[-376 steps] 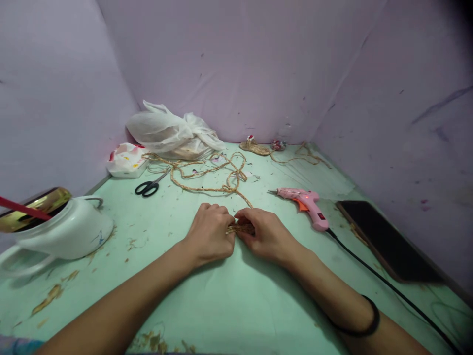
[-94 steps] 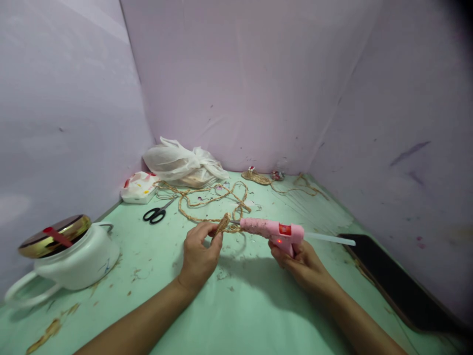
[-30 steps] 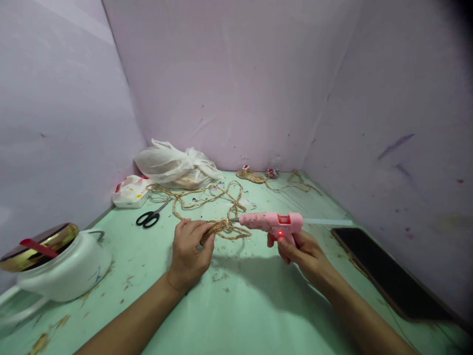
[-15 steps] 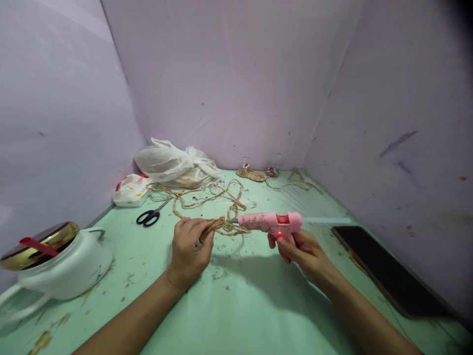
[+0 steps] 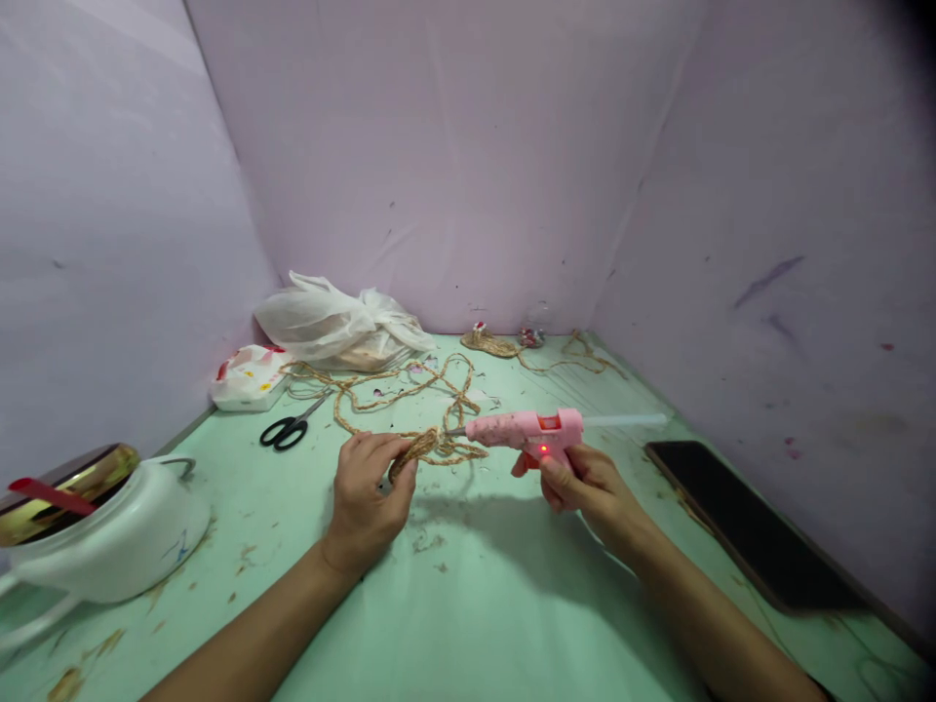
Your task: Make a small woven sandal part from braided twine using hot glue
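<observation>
Between the thumb and fingers of my left hand (image 5: 371, 497) is a coiled piece of braided rope (image 5: 415, 451), pinched and raised above the table. A loose length of the same braided rope (image 5: 372, 402) trails from it in loops over the tabletop. My right hand (image 5: 585, 480) is wrapped round the grip of a pink hot glue gun (image 5: 523, 429) with a lit red light. Its metal nozzle points left and is at the right end of the coiled rope; I cannot tell whether they touch. A clear glue stick (image 5: 629, 420) protrudes from the gun's back.
Black-handled scissors (image 5: 289, 431) lie left of the rope. A white pot (image 5: 132, 541) stands at the near left, a dark phone (image 5: 738, 522) at the right. Behind are a white plastic bag (image 5: 340, 327), a small white packet (image 5: 251, 378) and a flat woven rope piece (image 5: 489, 344).
The view has shifted slightly, so everything sits a little further left. Both hands keep their holds, and the nozzle stays by the coiled rope.
</observation>
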Demonstrator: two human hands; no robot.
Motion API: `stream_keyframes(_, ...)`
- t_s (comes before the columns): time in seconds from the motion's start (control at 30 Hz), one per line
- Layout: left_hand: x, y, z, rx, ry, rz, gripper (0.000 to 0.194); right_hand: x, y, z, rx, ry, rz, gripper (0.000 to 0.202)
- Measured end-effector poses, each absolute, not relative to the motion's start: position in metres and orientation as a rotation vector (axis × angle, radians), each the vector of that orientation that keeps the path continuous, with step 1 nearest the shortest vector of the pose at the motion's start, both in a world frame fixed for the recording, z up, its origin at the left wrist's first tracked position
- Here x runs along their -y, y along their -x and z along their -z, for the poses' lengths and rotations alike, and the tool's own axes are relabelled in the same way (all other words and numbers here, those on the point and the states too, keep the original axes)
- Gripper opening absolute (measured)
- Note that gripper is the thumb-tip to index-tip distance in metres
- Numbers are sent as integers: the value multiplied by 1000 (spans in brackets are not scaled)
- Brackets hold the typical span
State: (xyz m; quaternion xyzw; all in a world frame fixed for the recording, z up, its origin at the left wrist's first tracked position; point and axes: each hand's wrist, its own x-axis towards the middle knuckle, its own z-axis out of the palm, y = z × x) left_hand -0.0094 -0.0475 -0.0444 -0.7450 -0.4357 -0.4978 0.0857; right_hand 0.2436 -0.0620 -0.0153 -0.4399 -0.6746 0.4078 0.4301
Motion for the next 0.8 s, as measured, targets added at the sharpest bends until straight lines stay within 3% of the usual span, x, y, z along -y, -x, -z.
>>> stream_keyframes(0.23, 55, 4, 40, 1370, 2319, 1391, 5, 38, -258, 24, 1169, 1466, -921, 36)
stream_keyframes(0.5, 70, -5, 34, 1565, 2425, 1002, 12, 20, -292, 43, 1164, 1779, -780, 30)
stream_keyframes(0.63, 73, -7, 32, 1582, 2446, 963, 12, 32, -291, 27, 1400, 2055, -184, 27)
stream_keyframes(0.73, 74, -8, 32, 1591, 2493, 960, 12, 48, -270, 16, 1611, 1828, 151, 22)
stream_keyframes(0.8, 75, -9, 32, 1603, 2523, 959, 12, 58, -249, 13, 1794, 1521, -153, 22)
